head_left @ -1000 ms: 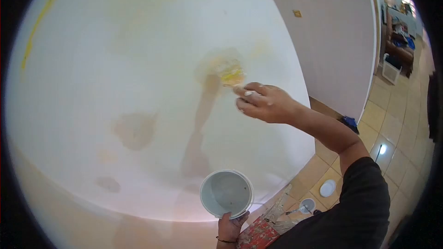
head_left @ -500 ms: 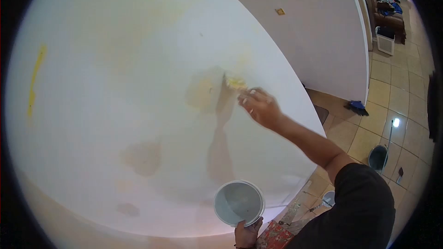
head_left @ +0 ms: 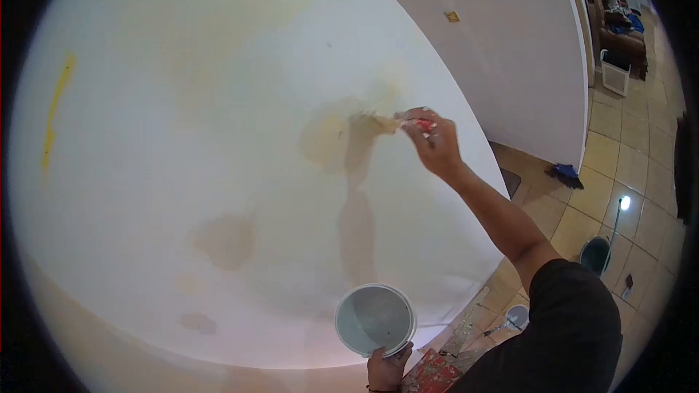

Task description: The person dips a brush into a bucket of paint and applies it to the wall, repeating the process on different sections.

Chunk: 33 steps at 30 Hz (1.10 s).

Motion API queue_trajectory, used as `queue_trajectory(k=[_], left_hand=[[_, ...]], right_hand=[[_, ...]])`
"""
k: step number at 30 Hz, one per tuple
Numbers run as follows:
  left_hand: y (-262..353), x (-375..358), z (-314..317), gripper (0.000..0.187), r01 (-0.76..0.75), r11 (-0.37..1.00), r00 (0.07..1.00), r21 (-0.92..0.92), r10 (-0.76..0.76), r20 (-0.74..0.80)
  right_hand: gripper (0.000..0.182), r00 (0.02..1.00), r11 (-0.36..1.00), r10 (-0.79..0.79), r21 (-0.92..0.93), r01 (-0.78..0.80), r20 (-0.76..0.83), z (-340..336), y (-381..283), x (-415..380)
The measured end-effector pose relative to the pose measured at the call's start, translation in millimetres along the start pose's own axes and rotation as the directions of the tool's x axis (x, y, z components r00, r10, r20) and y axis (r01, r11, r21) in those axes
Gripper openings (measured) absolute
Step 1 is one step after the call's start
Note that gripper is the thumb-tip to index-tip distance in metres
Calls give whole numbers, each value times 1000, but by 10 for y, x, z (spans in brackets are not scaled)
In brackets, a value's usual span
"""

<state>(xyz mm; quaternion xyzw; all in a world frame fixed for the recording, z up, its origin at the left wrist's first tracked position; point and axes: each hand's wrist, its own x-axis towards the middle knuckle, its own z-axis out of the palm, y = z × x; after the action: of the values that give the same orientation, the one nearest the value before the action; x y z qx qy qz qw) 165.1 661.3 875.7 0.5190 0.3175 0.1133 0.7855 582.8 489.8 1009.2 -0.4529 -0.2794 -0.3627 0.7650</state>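
My right hand (head_left: 437,147) is closed around a paintbrush (head_left: 386,124), part of whose red handle shows between the fingers. The bristles are at the white wall (head_left: 269,65), beside a damp-looking yellowish patch (head_left: 320,138). Below, my left hand (head_left: 387,369) grips the near rim of a white plastic bucket (head_left: 375,313), its fingers on the outside. The bucket is tilted toward me, and its pale grey inside shows. Other beige and grey patches and a yellow streak (head_left: 55,113) mark the wall.
A paint-spattered red surface (head_left: 431,372) is close below the bucket. On the tiled floor at right stand a dark bucket (head_left: 595,255) and a small white tub (head_left: 517,316). A blue broom head (head_left: 565,176) lies by the wall corner; a white basket (head_left: 615,76) stands farther back.
My right hand has shifted up and right and turned, so the brush now points left and its red handle shows. My left hand still holds the bucket; the view has shifted slightly.
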Motion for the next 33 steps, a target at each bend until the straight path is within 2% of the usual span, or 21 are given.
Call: queue_trajectory(k=[1,3,6,7,9,10,11,13,15,17,18,19,20,21,22,25,27,29,31,32,33], left_hand=[[-18,25,-33,31,-2,1000,1000,-9,2,0],[-76,73,-130,31,-19,996,1000,90,19,2],[13,27,-8,33,32,999,999,-8,-32,6],[-15,39,-20,33,29,1000,1000,-12,-29,7],[-110,88,-95,36,-89,961,995,261,99,-28],[-131,106,-135,36,-95,963,994,252,105,-25],[-133,112,-190,39,-111,958,994,265,112,11],[-107,123,-185,41,-136,955,991,263,127,49],[-115,91,-133,47,-12,995,999,-100,16,45],[-105,67,-67,48,10,989,1000,-151,-6,27],[-98,76,-43,49,36,983,999,-181,-35,9],[-99,90,-36,49,31,980,999,-197,-29,15],[-118,112,-49,48,-5,989,998,-150,15,60],[-129,130,-53,48,-45,994,993,-104,56,107],[-127,138,-31,48,-51,992,992,-117,64,111],[-114,161,-10,51,-21,999,997,-31,23,71],[-117,176,-33,48,-81,975,990,205,56,126],[-145,200,22,41,-79,978,991,195,57,117],[8,80,151,36,60,996,998,-71,-59,14],[-7,84,135,36,61,996,998,-71,-60,17],[-31,86,113,37,41,997,999,-60,-40,20]], right_hand=[[12,999,991,-15,-132,9,-44,-60,-35,35],[7,941,875,-326,-405,266,-86,-67,66,33],[9,980,914,-201,-359,192,13,126,70,-287],[15,960,880,-253,-383,281,123,235,-37,-390],[12,901,847,-325,-334,413,289,447,-278,-609],[15,846,850,-351,-242,467,401,516,-348,-678],[13,852,889,-326,-175,424,410,553,-456,-736],[10,876,990,-109,-23,136,470,563,-604,-613],[10,894,993,-101,106,61,436,584,-487,-373],[14,910,994,-40,110,-7,412,537,-398,-41],[13,936,975,-20,213,-59,351,518,-222,98],[11,959,978,0,199,-59,285,459,-63,263],[12,974,944,133,276,-182,185,397,38,416],[13,981,943,162,277,-186,105,278,-21,551],[13,999,981,36,191,-38,12,166,14,622],[9,967,972,-223,-100,212,-123,78,-24,641],[7,964,905,-265,-343,250,6,111,-142,509],[9,909,871,-389,-262,416,152,332,24,209],[11,798,815,-431,-198,545,421,542,-269,-62],[12,803,832,-379,-210,513,460,630,-457,-194],[14,809,894,-338,-104,436,481,671,-557,-254]])
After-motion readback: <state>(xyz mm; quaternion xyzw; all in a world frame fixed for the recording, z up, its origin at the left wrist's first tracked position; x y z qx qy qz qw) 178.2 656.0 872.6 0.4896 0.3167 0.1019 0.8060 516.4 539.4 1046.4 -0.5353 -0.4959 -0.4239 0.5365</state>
